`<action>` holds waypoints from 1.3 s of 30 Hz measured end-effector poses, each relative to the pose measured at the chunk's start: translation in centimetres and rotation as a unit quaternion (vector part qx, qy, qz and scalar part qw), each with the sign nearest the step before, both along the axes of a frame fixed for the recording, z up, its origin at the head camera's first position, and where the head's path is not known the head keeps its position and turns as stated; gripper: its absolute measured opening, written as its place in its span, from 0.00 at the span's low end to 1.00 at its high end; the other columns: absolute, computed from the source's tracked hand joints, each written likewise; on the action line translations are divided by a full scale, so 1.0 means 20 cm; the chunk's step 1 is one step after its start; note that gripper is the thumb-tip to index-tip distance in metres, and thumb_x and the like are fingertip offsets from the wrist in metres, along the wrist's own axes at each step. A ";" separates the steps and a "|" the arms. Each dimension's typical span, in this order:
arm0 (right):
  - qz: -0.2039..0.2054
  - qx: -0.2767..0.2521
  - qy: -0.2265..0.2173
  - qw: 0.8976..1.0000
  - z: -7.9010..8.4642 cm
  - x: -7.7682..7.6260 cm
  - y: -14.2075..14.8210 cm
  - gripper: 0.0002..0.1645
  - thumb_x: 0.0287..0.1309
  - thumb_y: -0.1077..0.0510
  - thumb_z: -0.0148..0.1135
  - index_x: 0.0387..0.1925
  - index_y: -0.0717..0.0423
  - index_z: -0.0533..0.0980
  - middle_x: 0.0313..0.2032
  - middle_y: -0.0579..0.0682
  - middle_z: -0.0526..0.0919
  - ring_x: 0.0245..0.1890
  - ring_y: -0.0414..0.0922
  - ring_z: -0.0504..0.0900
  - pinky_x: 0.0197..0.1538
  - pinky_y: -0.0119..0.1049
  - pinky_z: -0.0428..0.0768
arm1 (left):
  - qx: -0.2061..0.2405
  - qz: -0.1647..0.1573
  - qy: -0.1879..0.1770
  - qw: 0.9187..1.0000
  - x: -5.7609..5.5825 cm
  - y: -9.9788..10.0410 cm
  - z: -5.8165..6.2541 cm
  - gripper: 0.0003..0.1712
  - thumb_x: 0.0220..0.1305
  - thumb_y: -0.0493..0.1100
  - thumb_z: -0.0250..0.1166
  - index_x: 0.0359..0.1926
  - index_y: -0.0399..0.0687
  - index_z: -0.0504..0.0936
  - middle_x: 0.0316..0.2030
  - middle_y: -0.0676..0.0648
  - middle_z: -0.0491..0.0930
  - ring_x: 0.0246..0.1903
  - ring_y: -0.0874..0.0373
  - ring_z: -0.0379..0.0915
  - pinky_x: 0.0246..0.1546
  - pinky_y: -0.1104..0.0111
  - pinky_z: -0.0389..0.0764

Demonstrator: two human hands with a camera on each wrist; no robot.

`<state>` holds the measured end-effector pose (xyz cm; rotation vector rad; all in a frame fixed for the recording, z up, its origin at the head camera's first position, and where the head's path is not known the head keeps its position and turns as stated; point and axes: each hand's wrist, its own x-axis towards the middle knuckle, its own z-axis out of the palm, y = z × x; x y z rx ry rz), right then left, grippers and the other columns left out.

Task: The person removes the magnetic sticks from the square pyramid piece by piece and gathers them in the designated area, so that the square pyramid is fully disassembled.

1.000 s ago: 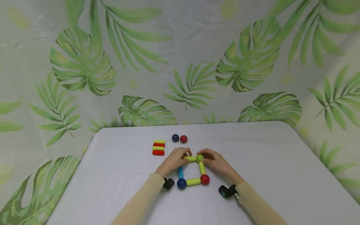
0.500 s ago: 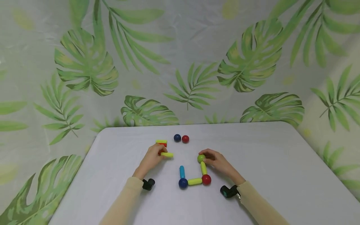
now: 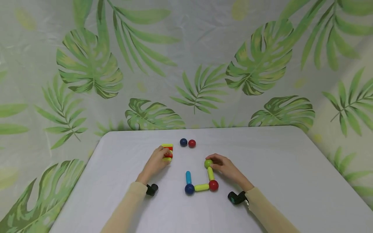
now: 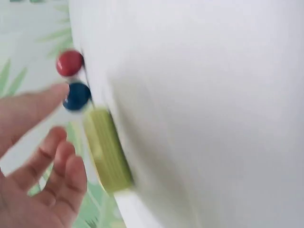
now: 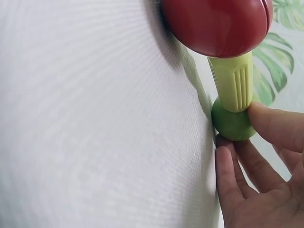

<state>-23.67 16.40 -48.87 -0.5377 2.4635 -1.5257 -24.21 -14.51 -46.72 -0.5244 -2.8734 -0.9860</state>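
Note:
My left hand point(image 3: 155, 160) is over a row of short red and yellow rods, partly covering them. In the left wrist view its thumb and fingers stand apart, beside a ribbed yellow rod point(image 4: 108, 151) on the table, holding nothing. My right hand point(image 3: 226, 167) pinches a green ball point(image 3: 208, 163) between thumb and fingers. A yellow rod point(image 3: 210, 174) joins that ball to a red ball point(image 3: 213, 185). From there another yellow rod point(image 3: 201, 187) reaches a dark blue ball point(image 3: 189, 189), and a light blue rod point(image 3: 188, 177) extends from it, its far end free.
A dark blue ball point(image 3: 183, 142) and a red ball point(image 3: 192, 143) stand side by side near the back of the white-covered table point(image 3: 268, 161). Behind the table hangs a leaf-patterned cloth point(image 3: 204, 48).
My left hand took a yellow rod away from the blue rod and green ball, moved left with it, and released it at the row of rods. My right hand stays on the green ball.

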 end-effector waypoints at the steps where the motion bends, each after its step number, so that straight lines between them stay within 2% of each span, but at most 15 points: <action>1: 0.000 0.000 0.001 1.000 0.00 0.00 0.00 0.17 0.64 0.65 0.55 0.54 0.57 0.75 0.52 0.54 0.77 0.50 0.51 0.76 0.56 0.48 0.73 | 0.011 -0.034 -0.019 0.999 0.01 0.03 0.01 0.12 0.56 0.32 0.68 0.42 0.43 0.79 0.39 0.46 0.71 0.41 0.51 0.68 0.44 0.60 0.73; 3: 0.000 0.000 0.004 1.000 0.00 0.00 0.00 0.16 0.64 0.65 0.55 0.54 0.58 0.75 0.52 0.54 0.77 0.50 0.51 0.76 0.56 0.49 0.73 | 0.026 -0.113 -0.069 0.991 0.03 0.09 0.01 0.13 0.61 0.35 0.65 0.48 0.43 0.79 0.44 0.46 0.73 0.42 0.52 0.70 0.46 0.62 0.74; 5: 0.004 0.000 0.011 1.000 0.00 -0.01 0.00 0.16 0.65 0.65 0.55 0.54 0.59 0.75 0.52 0.55 0.77 0.50 0.52 0.76 0.56 0.49 0.73 | 0.035 -0.185 -0.118 0.975 0.05 0.14 0.02 0.14 0.64 0.36 0.63 0.51 0.42 0.79 0.47 0.45 0.74 0.40 0.54 0.71 0.44 0.65 0.75; 6: 0.005 -0.001 0.014 1.000 -0.01 -0.01 0.00 0.16 0.65 0.65 0.55 0.54 0.59 0.75 0.52 0.56 0.77 0.50 0.52 0.76 0.56 0.49 0.73 | 0.036 -0.210 -0.139 0.967 0.06 0.16 0.02 0.15 0.65 0.36 0.62 0.52 0.42 0.79 0.47 0.45 0.74 0.40 0.55 0.71 0.44 0.67 0.74; 8: 0.009 -0.002 0.019 1.000 -0.01 -0.01 -0.01 0.16 0.65 0.64 0.55 0.54 0.60 0.75 0.52 0.57 0.77 0.51 0.53 0.76 0.56 0.50 0.73 | 0.036 -0.236 -0.161 0.958 0.07 0.19 0.02 0.13 0.65 0.36 0.61 0.50 0.42 0.81 0.47 0.47 0.75 0.39 0.56 0.71 0.44 0.69 0.74; 10: 0.013 -0.005 0.022 1.000 -0.01 -0.01 -0.01 0.16 0.66 0.64 0.55 0.54 0.61 0.74 0.52 0.58 0.77 0.51 0.54 0.76 0.55 0.50 0.73 | 0.046 -0.238 -0.167 0.956 0.07 0.21 0.01 0.09 0.64 0.33 0.62 0.45 0.42 0.82 0.44 0.49 0.76 0.38 0.57 0.70 0.44 0.70 0.73; 15: 0.000 -0.001 0.016 1.000 -0.01 0.00 -0.02 0.16 0.65 0.64 0.56 0.54 0.60 0.75 0.52 0.56 0.77 0.50 0.52 0.76 0.55 0.47 0.74 | 0.081 -0.209 -0.135 0.965 0.07 0.20 -0.02 0.04 0.59 0.31 0.66 0.34 0.43 0.83 0.36 0.52 0.75 0.36 0.56 0.71 0.43 0.68 0.74; 19: -0.001 0.001 0.017 1.000 -0.01 0.01 -0.02 0.16 0.65 0.64 0.55 0.54 0.59 0.75 0.52 0.56 0.77 0.50 0.52 0.76 0.55 0.47 0.73 | 0.108 -0.166 -0.110 0.974 0.08 0.14 -0.01 0.04 0.59 0.32 0.67 0.34 0.45 0.82 0.36 0.52 0.76 0.38 0.54 0.72 0.44 0.66 0.75; 21: 0.003 0.000 0.019 1.000 -0.01 0.01 -0.02 0.16 0.65 0.64 0.55 0.54 0.60 0.75 0.52 0.57 0.77 0.50 0.52 0.76 0.55 0.48 0.73 | 0.122 -0.122 -0.100 0.980 0.09 0.10 -0.01 0.06 0.58 0.31 0.67 0.34 0.45 0.81 0.36 0.52 0.76 0.38 0.54 0.74 0.44 0.64 0.76; 24: 0.003 0.003 0.022 1.000 0.00 0.01 -0.01 0.16 0.65 0.64 0.56 0.54 0.60 0.75 0.52 0.57 0.77 0.51 0.53 0.76 0.55 0.48 0.73 | 0.131 -0.029 -0.077 0.988 0.10 0.01 -0.01 0.09 0.55 0.28 0.68 0.33 0.44 0.79 0.36 0.49 0.77 0.36 0.54 0.75 0.40 0.63 0.78; 27: -0.004 0.007 0.019 1.000 0.00 0.00 0.00 0.16 0.64 0.64 0.56 0.53 0.58 0.75 0.52 0.55 0.78 0.51 0.51 0.76 0.55 0.47 0.73 | 0.109 0.057 -0.056 0.991 0.09 -0.07 -0.02 0.11 0.52 0.27 0.69 0.31 0.43 0.78 0.33 0.49 0.77 0.33 0.55 0.75 0.36 0.64 0.78; 29: -0.004 0.007 0.017 1.000 -0.01 0.00 0.00 0.16 0.64 0.65 0.56 0.53 0.57 0.75 0.52 0.55 0.77 0.51 0.51 0.76 0.56 0.48 0.73 | 0.086 0.087 -0.045 0.992 0.08 -0.10 -0.03 0.10 0.51 0.28 0.70 0.31 0.42 0.77 0.31 0.48 0.76 0.32 0.55 0.73 0.35 0.63 0.77; 32: -0.001 0.002 0.015 1.000 -0.02 -0.01 0.01 0.16 0.65 0.65 0.56 0.54 0.57 0.75 0.53 0.54 0.77 0.52 0.51 0.76 0.57 0.48 0.72 | 0.054 0.098 -0.032 0.993 0.06 -0.12 -0.04 0.10 0.51 0.28 0.71 0.30 0.41 0.77 0.29 0.47 0.74 0.30 0.54 0.71 0.35 0.63 0.76; 37: 0.006 -0.001 0.018 1.000 -0.03 -0.01 0.01 0.16 0.65 0.64 0.56 0.54 0.57 0.75 0.53 0.55 0.77 0.52 0.51 0.76 0.57 0.49 0.72 | 0.009 0.089 -0.017 0.996 0.04 -0.10 -0.03 0.11 0.51 0.31 0.72 0.31 0.41 0.76 0.28 0.46 0.70 0.29 0.55 0.66 0.33 0.64 0.72; 39: 0.007 0.000 0.019 1.000 -0.03 -0.01 0.01 0.16 0.65 0.64 0.56 0.54 0.57 0.75 0.53 0.55 0.77 0.51 0.52 0.76 0.56 0.49 0.72 | 0.011 0.067 -0.015 0.998 0.06 -0.07 -0.02 0.11 0.53 0.33 0.72 0.32 0.42 0.76 0.30 0.46 0.69 0.31 0.55 0.66 0.35 0.64 0.71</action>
